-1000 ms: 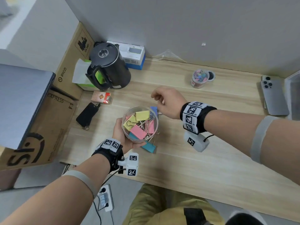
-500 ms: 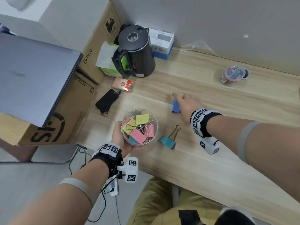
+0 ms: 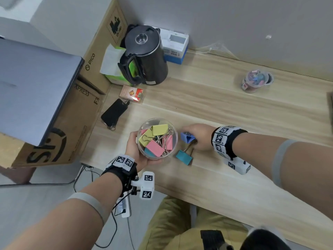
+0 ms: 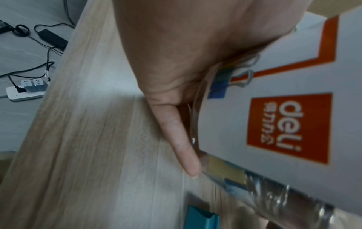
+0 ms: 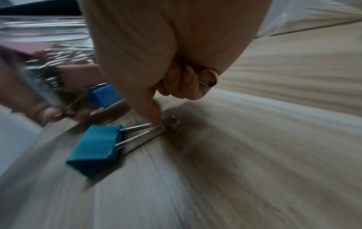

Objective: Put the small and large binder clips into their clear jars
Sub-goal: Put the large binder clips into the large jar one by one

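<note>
table (image 3: 234,123): light wood, 1, against a grey wall; grey floor to the left w/ cables + a power strip (image 4: 23,91).
cardboard boxes (image 3: 75,112): 2, stacked at table's left end.
kettle (image 3: 144,55): 1, black, back-left of table, upright.
large jar (image 3: 157,138): 1, clear, open top, held over table's near edge; white/orange label on its side in left wrist view. Inside approx 6 large clips – 2 yellow, 3 pink, 1 teal; exact count unclear.
left hand (image 3: 134,147): cupped under + round the large jar, fingers wrapped on its wall.
right hand (image 3: 200,136): just right of the jar, fingers curled, pinching a blue clip (image 3: 186,138) by its wire handles; one fingertip touches the wire of the teal clip (image 5: 98,148).
loose clips on table: 1, the teal one, lying flat just beside jar.
small jar (image 3: 255,81): 1, clear, far right-back of table, well apart from hands, small coloured clips inside; its lid's state unclear.
</note>
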Tool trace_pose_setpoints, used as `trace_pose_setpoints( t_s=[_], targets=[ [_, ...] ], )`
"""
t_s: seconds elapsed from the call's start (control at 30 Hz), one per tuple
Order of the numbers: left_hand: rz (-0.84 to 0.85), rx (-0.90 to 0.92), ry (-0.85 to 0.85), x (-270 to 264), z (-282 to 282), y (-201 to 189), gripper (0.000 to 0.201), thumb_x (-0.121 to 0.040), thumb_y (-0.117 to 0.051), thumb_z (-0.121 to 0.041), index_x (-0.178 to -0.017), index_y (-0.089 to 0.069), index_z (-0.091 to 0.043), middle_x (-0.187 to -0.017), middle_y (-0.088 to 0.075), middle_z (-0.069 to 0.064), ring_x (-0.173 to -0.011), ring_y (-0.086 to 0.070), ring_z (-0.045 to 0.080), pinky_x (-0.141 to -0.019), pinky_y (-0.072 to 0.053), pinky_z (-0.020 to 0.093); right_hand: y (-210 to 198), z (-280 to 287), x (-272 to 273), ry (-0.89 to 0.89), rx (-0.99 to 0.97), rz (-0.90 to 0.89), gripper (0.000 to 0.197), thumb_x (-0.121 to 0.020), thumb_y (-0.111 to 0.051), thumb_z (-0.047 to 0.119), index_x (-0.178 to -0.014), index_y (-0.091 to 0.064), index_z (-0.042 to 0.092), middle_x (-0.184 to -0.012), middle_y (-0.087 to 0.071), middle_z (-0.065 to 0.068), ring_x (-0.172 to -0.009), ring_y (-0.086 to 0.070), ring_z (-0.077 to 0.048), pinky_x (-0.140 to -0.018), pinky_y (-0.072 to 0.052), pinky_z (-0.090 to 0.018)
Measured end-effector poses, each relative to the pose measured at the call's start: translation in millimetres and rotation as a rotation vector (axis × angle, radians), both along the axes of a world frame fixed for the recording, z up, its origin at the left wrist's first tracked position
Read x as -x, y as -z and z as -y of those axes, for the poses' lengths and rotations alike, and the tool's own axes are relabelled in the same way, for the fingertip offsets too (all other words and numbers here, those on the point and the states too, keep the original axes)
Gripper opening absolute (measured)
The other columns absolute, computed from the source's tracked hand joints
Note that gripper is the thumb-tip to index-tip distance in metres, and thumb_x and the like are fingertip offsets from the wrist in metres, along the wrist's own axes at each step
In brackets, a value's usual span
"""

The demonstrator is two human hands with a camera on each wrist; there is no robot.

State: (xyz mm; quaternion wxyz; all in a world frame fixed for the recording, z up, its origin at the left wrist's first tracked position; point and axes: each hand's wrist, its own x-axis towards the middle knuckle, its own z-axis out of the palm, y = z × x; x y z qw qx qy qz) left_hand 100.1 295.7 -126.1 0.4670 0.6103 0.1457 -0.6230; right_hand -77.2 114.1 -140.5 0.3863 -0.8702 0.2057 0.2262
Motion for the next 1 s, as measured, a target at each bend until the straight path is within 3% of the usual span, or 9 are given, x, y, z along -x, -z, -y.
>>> trace_pose_setpoints(
  t_s=[0.13,0.23,0.33,0.43,0.53,0.67,0.8,0.9,1.0],
  targets=[
    [0.02,-0.014,0.021,0,5,1,0.057,-0.092,-0.036,-0.055,-0.118,-0.07,-0.018,-0.124,-0.069,0.019,-0.115,-0.062,0.047,-0.082,-0.057,0.055,5,-12,6,-0.195,0.079,-0.097,0.023,-0.078,-0.068,0.019,-0.099,-0.062,0.027,-0.094,-0.067,0.009,-0.088,-0.063,-0.019,-0.075,-0.051,-0.03],
    [0.013,-0.019,0.038,0,7,2,0.057,-0.092,-0.036,-0.056,-0.117,-0.071,-0.019,-0.123,-0.069,0.019,-0.116,-0.062,0.048,-0.08,-0.057,0.055,4,-12,13,-0.225,0.151,-0.136,0.024,-0.085,-0.067,0.023,-0.108,-0.062,0.02,-0.102,-0.066,0.003,-0.093,-0.062,-0.022,-0.072,-0.043,-0.028],
    [0.007,-0.022,0.051,3,13,2,0.058,-0.091,-0.037,-0.057,-0.12,-0.07,-0.018,-0.123,-0.069,0.02,-0.114,-0.062,0.048,-0.075,-0.058,0.053,8,-5,23,-0.224,0.191,-0.194,0.022,-0.085,-0.064,0.023,-0.105,-0.061,0.015,-0.1,-0.065,-0.004,-0.089,-0.062,-0.028,-0.069,-0.044,-0.029],
    [0.009,-0.021,0.07,4,19,0,0.058,-0.091,-0.038,-0.057,-0.12,-0.07,-0.018,-0.123,-0.068,0.019,-0.112,-0.063,0.047,-0.075,-0.059,0.053,3,10,35,-0.108,0.185,-0.194,0.019,-0.084,-0.063,0.018,-0.103,-0.061,0.017,-0.099,-0.067,-0.001,-0.084,-0.062,-0.021,-0.068,-0.048,-0.027],
    [0.014,-0.012,0.085,6,27,-3,0.058,-0.09,-0.039,-0.057,-0.12,-0.069,-0.018,-0.123,-0.068,0.019,-0.111,-0.063,0.046,-0.077,-0.059,0.055,-18,33,43,0.105,0.131,-0.081,0.022,-0.084,-0.063,0.012,-0.106,-0.063,0.018,-0.094,-0.065,0.007,-0.074,-0.054,-0.008,-0.059,-0.036,-0.016],
    [0.026,-0.023,0.114,11,39,-6,0.061,-0.088,-0.04,-0.058,-0.125,-0.067,-0.017,-0.125,-0.067,0.02,-0.112,-0.062,0.047,-0.078,-0.058,0.057,-48,59,42,0.288,0.178,0.166,0.023,-0.085,-0.068,0.019,-0.108,-0.064,0.019,-0.087,-0.062,0.005,-0.085,-0.061,-0.026,-0.071,-0.047,-0.033],
    [0.044,-0.052,0.195,21,52,-12,0.058,-0.088,-0.041,-0.058,-0.119,-0.069,-0.018,-0.122,-0.067,0.019,-0.115,-0.061,0.046,-0.079,-0.058,0.055,-78,61,29,0.018,0.229,0.27,0.026,-0.083,-0.066,0.013,-0.108,-0.063,0.02,-0.096,-0.067,0.0,-0.084,-0.057,-0.024,-0.069,-0.044,-0.033],
    [0.034,-0.056,0.222,29,63,-18,0.058,-0.09,-0.038,-0.058,-0.117,-0.07,-0.018,-0.122,-0.069,0.018,-0.114,-0.061,0.043,-0.082,-0.056,0.053,-96,50,17,-0.269,0.266,0.239,0.028,-0.084,-0.062,0.011,-0.11,-0.062,0.022,-0.101,-0.066,0.003,-0.087,-0.057,-0.02,-0.069,-0.042,-0.031],
    [0.01,-0.055,0.245,37,74,-21,0.056,-0.09,-0.039,-0.056,-0.113,-0.072,-0.017,-0.12,-0.071,0.018,-0.108,-0.062,0.04,-0.091,-0.051,0.053,-100,39,9,-0.419,0.339,0.201,0.034,-0.083,-0.059,0.007,-0.111,-0.061,0.025,-0.1,-0.065,0.003,-0.089,-0.06,-0.024,-0.068,-0.045,-0.033]
  ],
)
